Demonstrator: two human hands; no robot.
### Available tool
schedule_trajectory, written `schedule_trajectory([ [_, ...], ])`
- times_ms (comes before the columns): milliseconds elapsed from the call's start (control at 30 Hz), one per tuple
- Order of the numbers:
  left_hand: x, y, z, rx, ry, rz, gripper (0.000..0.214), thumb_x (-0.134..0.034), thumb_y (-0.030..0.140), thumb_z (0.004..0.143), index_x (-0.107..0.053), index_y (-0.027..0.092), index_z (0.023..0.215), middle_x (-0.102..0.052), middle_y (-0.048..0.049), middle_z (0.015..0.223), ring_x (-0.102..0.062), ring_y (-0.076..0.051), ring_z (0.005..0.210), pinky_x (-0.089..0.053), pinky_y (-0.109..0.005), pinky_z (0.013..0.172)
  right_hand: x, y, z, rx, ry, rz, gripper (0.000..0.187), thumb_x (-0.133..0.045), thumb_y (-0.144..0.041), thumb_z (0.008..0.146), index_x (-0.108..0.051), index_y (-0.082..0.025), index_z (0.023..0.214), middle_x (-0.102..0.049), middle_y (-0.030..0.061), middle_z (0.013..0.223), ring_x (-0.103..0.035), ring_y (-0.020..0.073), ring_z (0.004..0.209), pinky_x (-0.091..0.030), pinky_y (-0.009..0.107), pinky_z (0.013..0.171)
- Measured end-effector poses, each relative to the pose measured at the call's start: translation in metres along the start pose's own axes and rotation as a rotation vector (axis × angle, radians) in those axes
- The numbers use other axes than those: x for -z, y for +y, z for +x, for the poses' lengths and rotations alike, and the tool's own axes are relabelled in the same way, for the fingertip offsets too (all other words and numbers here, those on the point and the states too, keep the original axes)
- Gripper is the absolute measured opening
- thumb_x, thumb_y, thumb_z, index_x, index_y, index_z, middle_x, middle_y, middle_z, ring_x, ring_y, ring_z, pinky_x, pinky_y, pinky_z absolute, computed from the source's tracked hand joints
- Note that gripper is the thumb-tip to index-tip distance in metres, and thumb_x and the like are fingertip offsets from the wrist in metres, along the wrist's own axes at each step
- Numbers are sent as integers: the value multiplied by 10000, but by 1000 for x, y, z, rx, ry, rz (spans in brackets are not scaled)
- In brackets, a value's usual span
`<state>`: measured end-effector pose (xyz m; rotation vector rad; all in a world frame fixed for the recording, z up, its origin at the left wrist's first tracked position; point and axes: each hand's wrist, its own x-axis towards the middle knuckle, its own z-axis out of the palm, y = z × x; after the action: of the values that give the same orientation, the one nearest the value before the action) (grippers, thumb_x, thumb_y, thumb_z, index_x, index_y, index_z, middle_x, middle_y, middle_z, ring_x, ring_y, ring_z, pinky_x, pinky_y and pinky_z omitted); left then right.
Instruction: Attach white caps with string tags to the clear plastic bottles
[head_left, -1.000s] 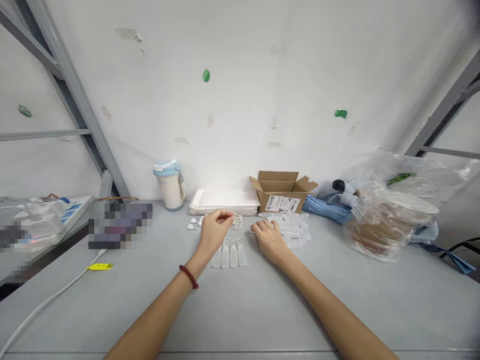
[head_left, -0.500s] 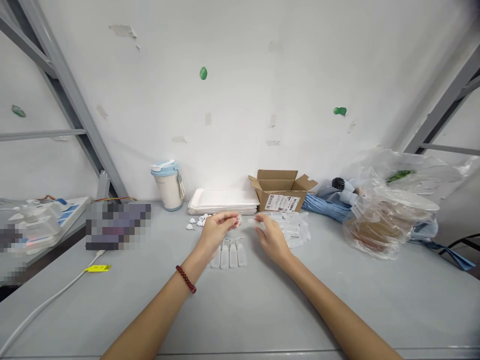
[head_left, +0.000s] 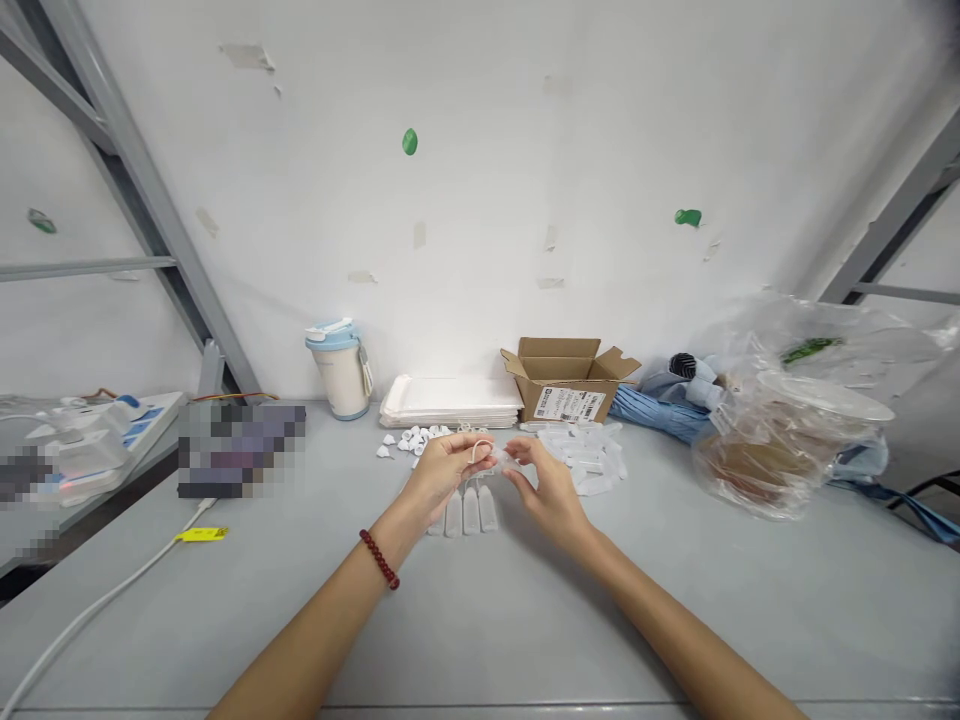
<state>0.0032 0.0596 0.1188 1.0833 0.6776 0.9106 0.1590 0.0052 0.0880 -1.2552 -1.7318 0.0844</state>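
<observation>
Gripping, left hand (head_left: 444,468): fingertips pinched on a white loop (head_left: 475,450), its curve standing above the fingers; red beaded bracelet (head_left: 379,558) at the wrist.
Gripping, right hand (head_left: 551,492): thumb and fingers closed on a clear sleeve (head_left: 505,460), held between the two hands, raised in front of the person, its left end at the left fingertips. Whether loop and sleeve are joined, I cannot tell.
Row of sleeves (head_left: 471,512): four in view, side by side on the grey table (head_left: 480,630), just below the hands; the leftmost partly covered by the left hand. White strand shows near the upper ends; I judge these done.
Sleeve in hand: I judge it under way, not yet laid with the row.
Heap of clear sleeves (head_left: 596,458): many, loose, right of the hands, before the cardboard box (head_left: 570,395); by my reckoning most of the stock is left.
Heap of white loops (head_left: 466,428): mostly hidden behind the left hand; count not possible.
White caps (head_left: 412,438): scattered behind the left hand, before the stack of white envelopes (head_left: 450,405); untouched.
Changes, against one second ago: right hand away from the sleeve heap and over to the left; hands, then well apart, now nearly meeting; loop and sleeve brought together; row still four.
</observation>
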Motion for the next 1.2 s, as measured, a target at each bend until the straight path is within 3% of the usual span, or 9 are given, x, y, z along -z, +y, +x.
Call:
schedule_trajectory([
  [267, -4, -1, -3, -57, -62, 151, 216, -724, 321, 670, -713, 125, 761, -668, -62, 820, -596, -129, 725, -487, -295, 772, 3, -5, 0, 4, 5, 36, 196, -486, -161, 808, -482, -200, 1000, -636, 80, 938, -609, 202, 847, -509, 352, 727],
  [600, -11, 6, -8, -110, -77, 341, 221, -691, 299, 665, -704, 142, 820, -652, -48, 779, -570, -150, 712, -478, -268, 662, 1, -3, -1, -58, -39, 70, 232, -490, -176, 797, -497, -210, 1027, -663, 66, 958, -620, 199, 886, -488, 340, 741],
  [833, -11, 6, -9, -259, -66, 576, 181, -632, 310, 712, -694, 166, 802, -651, -41, 764, -567, -166, 709, -451, -245, 600, 2, -8, -2, -30, -78, 47, 241, -471, -173, 817, -507, -221, 1051, -668, 66, 976, -617, 204, 883, -481, 341, 735],
  [1200, -11, -5, -4, -163, 73, 579, 238, -650, 363, 676, -561, 144, 646, -582, -15, 626, -522, -130, 554, -415, -245, 506, -3, -4, -7, 0, -76, -33, 233, -505, -241, 823, -518, -196, 1052, -664, 88, 949, -626, 206, 801, -498, 319, 653],
])
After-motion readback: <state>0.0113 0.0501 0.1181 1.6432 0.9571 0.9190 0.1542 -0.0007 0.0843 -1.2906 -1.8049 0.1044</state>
